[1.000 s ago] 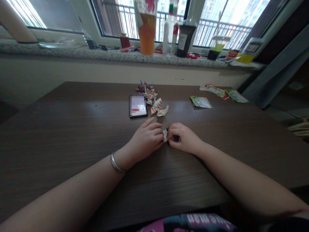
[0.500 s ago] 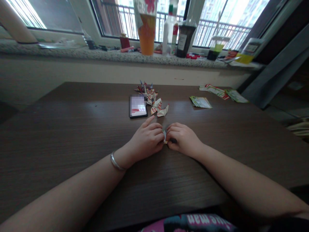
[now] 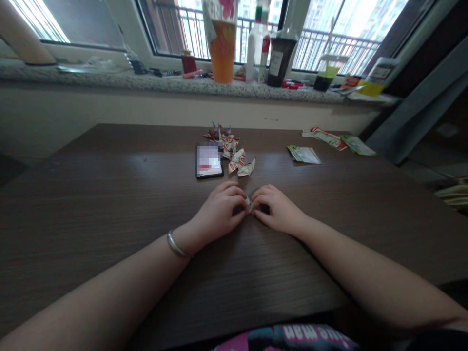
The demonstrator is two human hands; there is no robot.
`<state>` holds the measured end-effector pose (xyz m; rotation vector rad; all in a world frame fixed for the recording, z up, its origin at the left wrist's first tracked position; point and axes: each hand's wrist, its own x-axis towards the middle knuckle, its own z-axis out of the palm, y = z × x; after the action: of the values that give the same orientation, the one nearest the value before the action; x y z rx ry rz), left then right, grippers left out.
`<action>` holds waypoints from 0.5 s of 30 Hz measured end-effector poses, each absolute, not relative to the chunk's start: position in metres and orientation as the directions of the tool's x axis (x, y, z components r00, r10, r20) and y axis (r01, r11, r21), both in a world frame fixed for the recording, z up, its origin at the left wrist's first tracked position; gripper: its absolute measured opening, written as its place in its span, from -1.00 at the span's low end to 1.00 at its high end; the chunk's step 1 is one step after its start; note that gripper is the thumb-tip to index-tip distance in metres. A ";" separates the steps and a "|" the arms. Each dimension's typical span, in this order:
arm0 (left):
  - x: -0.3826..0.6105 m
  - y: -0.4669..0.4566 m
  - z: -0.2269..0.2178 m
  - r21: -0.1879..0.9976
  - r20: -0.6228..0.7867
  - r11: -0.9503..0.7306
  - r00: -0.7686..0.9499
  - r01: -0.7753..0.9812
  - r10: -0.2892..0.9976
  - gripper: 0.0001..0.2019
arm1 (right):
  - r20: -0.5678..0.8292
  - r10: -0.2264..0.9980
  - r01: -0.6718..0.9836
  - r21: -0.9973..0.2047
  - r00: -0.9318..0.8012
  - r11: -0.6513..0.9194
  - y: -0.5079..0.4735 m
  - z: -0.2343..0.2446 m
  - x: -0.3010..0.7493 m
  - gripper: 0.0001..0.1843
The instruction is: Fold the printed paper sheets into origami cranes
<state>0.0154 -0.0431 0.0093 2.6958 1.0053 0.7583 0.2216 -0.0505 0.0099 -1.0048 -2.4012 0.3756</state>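
Between my two hands is a small folded piece of paper (image 3: 249, 204), pale with a touch of yellow and mostly covered by fingers. My left hand (image 3: 223, 207), with a silver bangle on its wrist, pinches it from the left. From the right, my right hand (image 3: 276, 207) grips its other side with thumb and fingers curled. Just beyond the hands sit folded paper pieces (image 3: 246, 167), cream with red print. More of these, some darker with pointed tips (image 3: 218, 131), are heaped behind. A phone (image 3: 209, 162) with a lit screen lies left of them.
A stack of printed paper slips (image 3: 304, 154) lies at the right of the brown table (image 3: 109, 204), with more strips (image 3: 331, 139) behind it. On the granite windowsill (image 3: 146, 83) stand a tall cup of orange drink (image 3: 222, 53), bottles (image 3: 280, 58) and small cups.
My left index finger, raised and stretched out before, has come down toward the paper. The left thumb and fingers have shifted into a pinch. My right hand has barely moved.
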 end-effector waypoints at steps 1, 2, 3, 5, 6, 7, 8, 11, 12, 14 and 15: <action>0.015 -0.043 0.009 0.337 0.392 -0.752 0.642 0.566 0.659 -0.94 | 0.339 0.727 0.577 -0.447 -0.597 0.683 -0.050 0.009 0.222 -0.95; 0.015 -0.042 0.009 0.345 0.379 -0.750 0.647 0.565 0.662 -0.93 | 0.336 0.730 0.574 -0.459 -0.595 0.679 -0.050 0.009 0.222 -0.95; 0.014 -0.042 0.009 0.347 0.367 -0.750 0.654 0.563 0.661 -0.91 | 0.336 0.733 0.572 -0.465 -0.592 0.676 -0.050 0.009 0.222 -0.95; 0.013 -0.041 0.010 0.337 0.354 -0.755 0.667 0.563 0.656 -0.90 | 0.337 0.736 0.574 -0.468 -0.587 0.672 -0.049 0.009 0.223 -0.94; 0.013 -0.040 0.010 0.329 0.354 -0.757 0.669 0.565 0.653 -0.90 | 0.336 0.741 0.580 -0.469 -0.581 0.666 -0.049 0.009 0.223 -0.94; 0.013 -0.040 0.010 0.321 0.355 -0.757 0.669 0.569 0.654 -0.90 | 0.331 0.749 0.589 -0.470 -0.573 0.658 -0.048 0.009 0.222 -0.95; 0.013 -0.039 0.011 0.315 0.355 -0.755 0.666 0.576 0.656 -0.90 | 0.325 0.758 0.598 -0.473 -0.565 0.648 -0.048 0.009 0.222 -0.97; 0.014 -0.038 0.010 0.315 0.341 -0.738 0.655 0.597 0.675 -0.92 | 0.309 0.776 0.619 -0.472 -0.550 0.627 -0.047 0.009 0.222 -0.96; 0.014 -0.038 0.009 0.323 0.337 -0.733 0.651 0.599 0.680 -0.92 | 0.309 0.777 0.623 -0.468 -0.549 0.627 -0.046 0.009 0.221 -0.95; 0.016 -0.037 0.008 0.348 0.332 -0.725 0.645 0.594 0.688 -0.93 | 0.311 0.780 0.633 -0.458 -0.544 0.624 -0.046 0.008 0.221 -0.95; 0.016 -0.037 0.008 0.362 0.329 -0.719 0.641 0.593 0.694 -0.94 | 0.310 0.785 0.640 -0.456 -0.537 0.618 -0.045 0.008 0.220 -0.95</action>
<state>0.0160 -0.0370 0.0077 2.6406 1.0513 0.6674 0.2201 -0.0455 0.0080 -1.1227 -2.3559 0.3961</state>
